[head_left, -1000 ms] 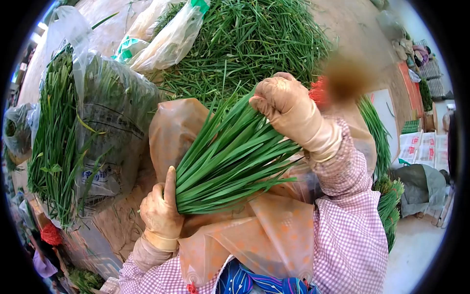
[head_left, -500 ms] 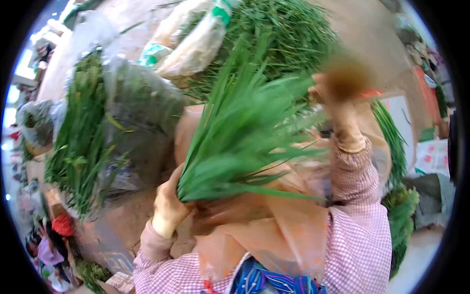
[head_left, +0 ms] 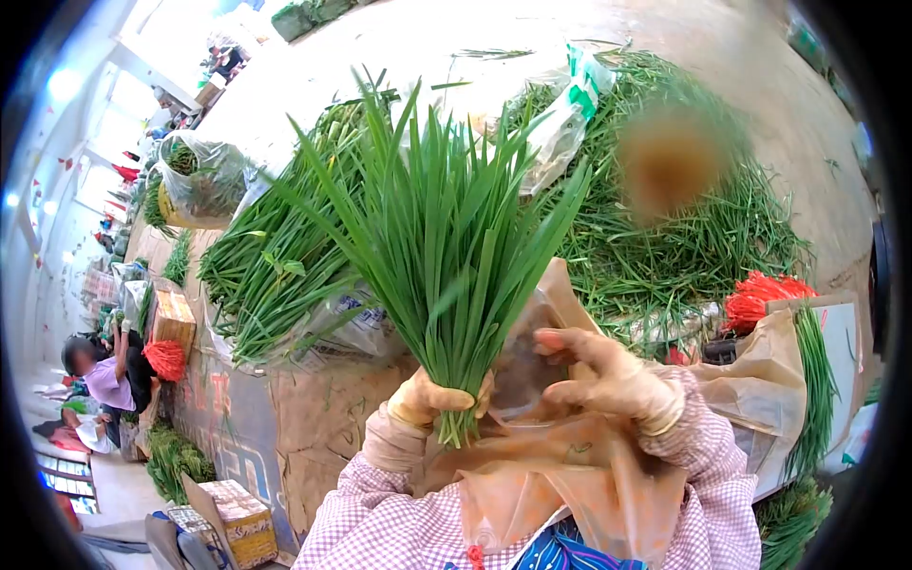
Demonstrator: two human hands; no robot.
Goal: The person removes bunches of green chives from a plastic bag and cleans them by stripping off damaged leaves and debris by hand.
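Note:
My gloved left hand [head_left: 427, 395] is closed round the base of a bunch of Chinese chives [head_left: 451, 275]. The bunch stands upright, its flat green leaves fanning out above the fist and the pale cut ends showing below. To its right is my gloved right hand [head_left: 617, 382], open and empty, thumb and fingers apart, above the brown plastic apron [head_left: 579, 465] on my lap. A large loose heap of chives [head_left: 665, 256] lies behind the right hand. Another pile of long chives [head_left: 285, 252] rests on plastic to the left of the held bunch.
A bundle of red ties [head_left: 765, 299] sits at the right, near trimmed chives [head_left: 815, 389] on a board. Clear plastic bags [head_left: 204, 180] hold more greens. At far left, a person in a purple top [head_left: 109, 380] sits near boxes. A brown blur covers part of the upper right.
My left hand has turned the bunch from leaning right to upright and moved it right. My right hand has come down from the upper right to beside it. The view has shifted.

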